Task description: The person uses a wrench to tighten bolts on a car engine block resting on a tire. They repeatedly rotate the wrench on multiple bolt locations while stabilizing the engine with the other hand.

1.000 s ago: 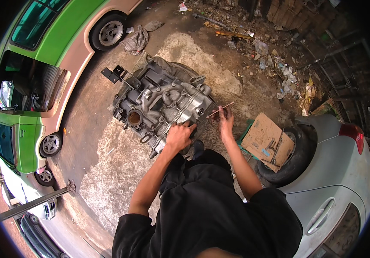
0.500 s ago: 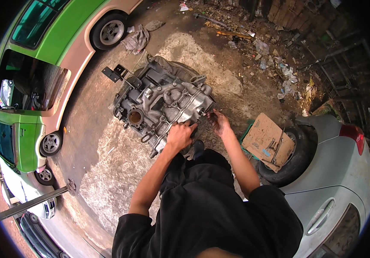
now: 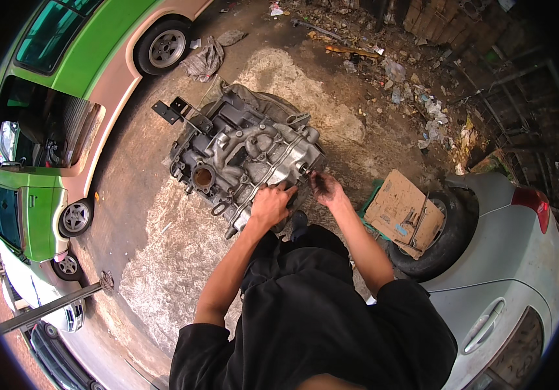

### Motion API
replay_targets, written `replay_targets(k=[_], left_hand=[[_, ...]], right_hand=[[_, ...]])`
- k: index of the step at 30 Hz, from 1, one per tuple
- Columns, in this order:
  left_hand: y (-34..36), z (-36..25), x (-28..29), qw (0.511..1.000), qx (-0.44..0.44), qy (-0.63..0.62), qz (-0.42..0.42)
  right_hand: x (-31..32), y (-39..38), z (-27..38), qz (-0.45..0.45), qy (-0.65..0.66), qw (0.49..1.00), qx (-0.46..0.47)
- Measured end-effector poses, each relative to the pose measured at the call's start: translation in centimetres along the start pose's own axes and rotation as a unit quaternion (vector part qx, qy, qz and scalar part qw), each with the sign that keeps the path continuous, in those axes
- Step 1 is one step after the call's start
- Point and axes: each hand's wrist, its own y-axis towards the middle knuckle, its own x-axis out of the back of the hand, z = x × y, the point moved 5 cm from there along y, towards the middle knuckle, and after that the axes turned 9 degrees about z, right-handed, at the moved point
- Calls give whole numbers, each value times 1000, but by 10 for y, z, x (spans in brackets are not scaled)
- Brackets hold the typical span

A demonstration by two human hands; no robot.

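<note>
A greasy grey metal engine (image 3: 243, 153) lies on the ground in front of me. My left hand (image 3: 271, 204) is closed over its near edge, with the fingers bent against the metal. At the engine's right end, my right hand (image 3: 327, 190) is beside a round fitting (image 3: 301, 167). Its fingers are curled in a pinch at that fitting, and dark grime covers them. Anything between those fingertips is too small to make out. A round opening (image 3: 203, 176) shows on the engine's left side, and a black bracket (image 3: 167, 112) sticks out at its far left.
To my right, a cardboard sheet (image 3: 401, 209) with several tools lies over a tyre (image 3: 445, 250), against a silver car (image 3: 510, 260). A green van (image 3: 91, 58) stands at the left. Litter (image 3: 432, 114) covers the ground at the far right, and a metal post (image 3: 52, 309) crosses at the lower left.
My right hand has turned at the fitting, and its fingers are curled in more, with the back of the hand rolled over. My left hand stays in place on the engine.
</note>
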Motion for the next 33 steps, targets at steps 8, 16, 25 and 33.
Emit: replay_targets(k=[8, 16, 25, 33], left_hand=[[0, 0, 0, 1000, 4, -6, -7], [-1, 0, 0, 1000, 1, -8, -15], [1, 1, -2, 1000, 8, -2, -2], [0, 1, -1, 1000, 6, -4, -5]], right_hand=[[4, 10, 1, 19, -6, 1000, 19], [-80, -62, 3, -3, -460, 852, 249], [-127, -113, -45, 178, -786, 440, 396], [-56, -51, 14, 32, -312, 926, 211]])
